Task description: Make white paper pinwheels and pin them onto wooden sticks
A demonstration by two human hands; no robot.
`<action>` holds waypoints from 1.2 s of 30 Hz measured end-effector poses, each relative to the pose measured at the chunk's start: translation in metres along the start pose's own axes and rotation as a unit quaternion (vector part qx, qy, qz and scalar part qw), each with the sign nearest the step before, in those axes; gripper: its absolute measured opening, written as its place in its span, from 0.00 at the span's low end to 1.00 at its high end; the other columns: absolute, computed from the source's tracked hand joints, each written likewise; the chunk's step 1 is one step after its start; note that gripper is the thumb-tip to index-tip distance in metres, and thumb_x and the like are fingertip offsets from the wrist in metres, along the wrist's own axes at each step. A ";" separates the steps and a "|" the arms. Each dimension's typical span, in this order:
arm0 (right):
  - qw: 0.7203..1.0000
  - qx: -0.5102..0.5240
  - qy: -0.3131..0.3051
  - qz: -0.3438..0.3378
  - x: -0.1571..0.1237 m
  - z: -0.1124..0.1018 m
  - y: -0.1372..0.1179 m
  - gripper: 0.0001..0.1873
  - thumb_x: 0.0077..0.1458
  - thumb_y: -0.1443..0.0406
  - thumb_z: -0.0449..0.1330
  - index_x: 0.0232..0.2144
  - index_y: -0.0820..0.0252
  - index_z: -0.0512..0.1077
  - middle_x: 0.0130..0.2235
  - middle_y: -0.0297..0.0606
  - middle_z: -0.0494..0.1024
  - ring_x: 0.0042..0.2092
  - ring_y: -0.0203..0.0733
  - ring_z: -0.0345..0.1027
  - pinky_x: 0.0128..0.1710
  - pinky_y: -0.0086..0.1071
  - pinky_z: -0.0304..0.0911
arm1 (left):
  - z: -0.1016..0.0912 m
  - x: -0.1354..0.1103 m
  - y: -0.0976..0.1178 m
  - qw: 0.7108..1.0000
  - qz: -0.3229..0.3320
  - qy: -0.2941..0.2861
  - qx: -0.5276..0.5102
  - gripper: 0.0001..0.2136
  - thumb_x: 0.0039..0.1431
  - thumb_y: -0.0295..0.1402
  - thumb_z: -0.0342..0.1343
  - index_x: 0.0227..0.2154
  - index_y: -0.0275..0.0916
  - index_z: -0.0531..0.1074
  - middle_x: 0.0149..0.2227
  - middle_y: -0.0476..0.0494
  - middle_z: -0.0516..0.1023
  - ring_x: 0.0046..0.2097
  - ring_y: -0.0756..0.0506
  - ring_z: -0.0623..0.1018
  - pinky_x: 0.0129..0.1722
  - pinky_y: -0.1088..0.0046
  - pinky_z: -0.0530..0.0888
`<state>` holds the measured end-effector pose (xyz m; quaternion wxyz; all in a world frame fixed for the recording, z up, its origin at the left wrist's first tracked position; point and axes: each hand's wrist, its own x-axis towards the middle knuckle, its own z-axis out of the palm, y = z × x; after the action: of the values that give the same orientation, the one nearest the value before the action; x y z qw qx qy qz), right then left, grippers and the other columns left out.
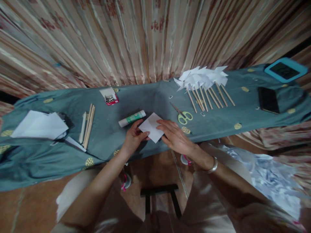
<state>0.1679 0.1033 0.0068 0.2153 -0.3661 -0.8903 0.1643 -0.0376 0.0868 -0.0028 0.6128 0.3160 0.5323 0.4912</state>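
Note:
A small white paper square [152,125] is held corner-up between my two hands, above the table's front edge. My left hand [134,137] pinches its left corner, thumb on top and fingers beneath. On the right side, my right hand [175,136] closes over the paper's edge, its fingertips resting on the sheet; its thumb is partly hidden. Just beyond my left hand lies a glue stick [132,118] with a green label. Scissors [182,116] with light green handles lie to the right, past my right hand.
Paper pinwheels on wooden sticks [206,82] lie at the back right. Nearby are a black phone [268,99] and a blue-framed device [285,70]. Leftward are a small open box [110,97] of metal bits, loose sticks [89,126] and stacked white paper [40,124]. A curtain hangs behind.

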 end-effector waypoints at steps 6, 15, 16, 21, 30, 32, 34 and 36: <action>0.999 0.046 -0.010 -0.026 -0.006 -0.003 0.004 0.11 0.60 0.72 0.52 0.40 0.61 0.74 0.51 0.47 0.78 0.52 0.49 0.71 0.54 0.44 0.67 | -0.002 -0.008 -0.002 0.998 -0.010 -0.049 0.034 0.32 0.38 0.39 0.72 0.49 0.38 0.70 0.27 0.52 0.76 0.26 0.48 0.78 0.29 0.70 0.79; 0.981 0.185 -0.033 0.055 -0.010 -0.006 0.008 0.08 0.61 0.66 0.57 0.38 0.57 0.76 0.43 0.41 0.82 0.45 0.44 0.75 0.48 0.39 0.68 | -0.025 -0.018 0.007 0.856 0.291 -0.038 0.426 0.14 0.56 0.44 0.62 0.39 0.42 0.81 0.41 0.41 0.78 0.42 0.43 0.77 0.40 0.68 0.75; 0.978 0.193 -0.034 0.070 -0.009 -0.006 0.008 0.08 0.61 0.66 0.57 0.38 0.57 0.76 0.42 0.41 0.82 0.45 0.44 0.75 0.47 0.39 0.68 | -0.024 -0.019 0.005 0.853 0.298 -0.060 0.425 0.14 0.56 0.45 0.62 0.40 0.42 0.81 0.41 0.41 0.79 0.43 0.43 0.77 0.42 0.67 0.75; 0.964 0.222 -0.045 0.137 -0.006 -0.003 0.012 0.07 0.57 0.65 0.60 0.37 0.56 0.78 0.37 0.37 0.82 0.38 0.43 0.75 0.40 0.34 0.66 | -0.016 -0.016 -0.008 0.865 0.278 -0.117 0.400 0.12 0.62 0.42 0.57 0.37 0.42 0.81 0.35 0.41 0.80 0.39 0.43 0.78 0.41 0.66 0.75; 0.962 0.201 0.045 0.181 -0.001 0.003 0.020 0.08 0.58 0.62 0.59 0.30 0.57 0.77 0.42 0.41 0.81 0.45 0.46 0.74 0.48 0.39 0.66 | -0.013 -0.005 -0.010 0.885 0.232 -0.072 0.397 0.10 0.59 0.39 0.58 0.37 0.41 0.81 0.31 0.44 0.79 0.33 0.44 0.77 0.37 0.69 0.72; 0.970 0.157 0.065 0.175 0.001 0.005 0.021 0.07 0.56 0.63 0.60 0.28 0.57 0.76 0.47 0.44 0.79 0.51 0.49 0.73 0.53 0.44 0.64 | -0.012 -0.005 -0.009 0.877 0.244 -0.053 0.411 0.13 0.60 0.39 0.58 0.44 0.41 0.79 0.35 0.43 0.79 0.35 0.44 0.77 0.38 0.68 0.73; 0.974 0.129 0.069 0.176 0.003 0.008 0.023 0.06 0.56 0.64 0.60 0.28 0.56 0.76 0.48 0.45 0.78 0.52 0.50 0.72 0.55 0.47 0.64 | -0.010 -0.007 -0.009 0.843 0.295 -0.038 0.449 0.16 0.61 0.37 0.57 0.51 0.40 0.75 0.44 0.39 0.79 0.42 0.42 0.78 0.45 0.64 0.74; 0.977 0.113 0.069 0.170 0.003 0.011 0.024 0.06 0.55 0.64 0.61 0.28 0.56 0.76 0.49 0.45 0.78 0.52 0.51 0.71 0.55 0.48 0.64 | -0.007 -0.013 -0.010 0.784 0.362 -0.051 0.502 0.16 0.64 0.34 0.54 0.54 0.40 0.72 0.53 0.36 0.76 0.52 0.39 0.76 0.52 0.57 0.73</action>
<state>0.1742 0.1205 -0.0125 0.2848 -0.4958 -0.7740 0.2721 -0.0408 0.0708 -0.0089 0.1711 0.7733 0.5180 0.3232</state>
